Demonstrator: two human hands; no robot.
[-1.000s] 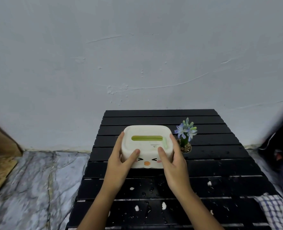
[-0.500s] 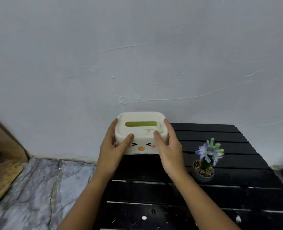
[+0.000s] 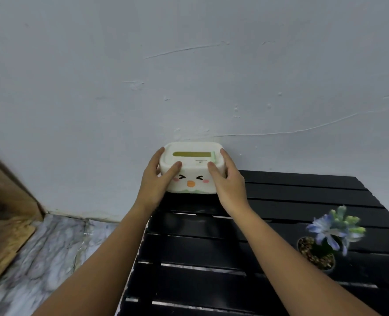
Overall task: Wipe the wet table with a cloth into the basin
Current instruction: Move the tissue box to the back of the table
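A cream tissue box (image 3: 192,166) with a green slot and a cartoon face is at the far left corner of the black slatted table (image 3: 268,247). My left hand (image 3: 158,181) grips its left side and my right hand (image 3: 229,182) grips its right side, thumbs on the lid. Whether the box rests on the slats or hovers just above them I cannot tell. No cloth and no basin are in view.
A small pot with a blue and green flower (image 3: 325,244) stands on the table's right side. A grey wall (image 3: 189,76) rises right behind the box. Left of the table lies a marbled floor (image 3: 47,254), with a wooden panel (image 3: 4,215) at the far left.
Both hands carried the tissue box from the table's middle, beside the flower pot, to the far left corner. The view turned left, so the checked cloth at the right edge dropped out of sight.
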